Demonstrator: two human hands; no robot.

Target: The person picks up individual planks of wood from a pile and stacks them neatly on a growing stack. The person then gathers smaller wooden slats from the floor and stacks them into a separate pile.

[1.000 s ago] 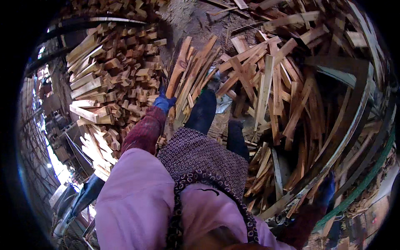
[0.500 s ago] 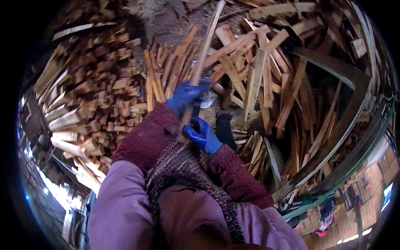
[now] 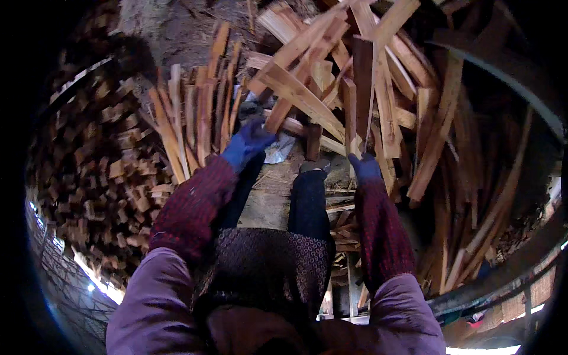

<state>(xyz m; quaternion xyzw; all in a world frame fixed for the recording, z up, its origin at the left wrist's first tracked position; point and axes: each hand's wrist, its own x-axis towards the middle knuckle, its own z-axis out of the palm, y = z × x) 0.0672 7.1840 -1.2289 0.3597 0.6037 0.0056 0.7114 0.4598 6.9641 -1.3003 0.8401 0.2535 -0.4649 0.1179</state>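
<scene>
My left hand (image 3: 247, 145), in a blue glove, reaches forward with its fingers partly extended. Its fingertips are close to the lower end of a slanting wooden plank (image 3: 286, 104); whether they touch it I cannot make out. Farther right, my right hand (image 3: 367, 168), gloved in blue as well, closes its thumb and fingers at the near end of a dark upright wooden plank (image 3: 362, 80). That plank leans among many loose split planks. To the left of my left hand, a row of thin wooden sticks (image 3: 204, 112) stands bundled on end.
A large stack of cut wood pieces (image 3: 118, 168) fills the left side. Curved dark rails (image 3: 503, 77) and more long planks (image 3: 438, 130) lie at the right. Beside my shoes, a crumpled silvery sheet (image 3: 280, 149) rests on the dirt floor (image 3: 269, 198).
The long thin stick that both hands held is out of them. My hands have moved apart, the right one over to the loose planks. The view has shifted as well.
</scene>
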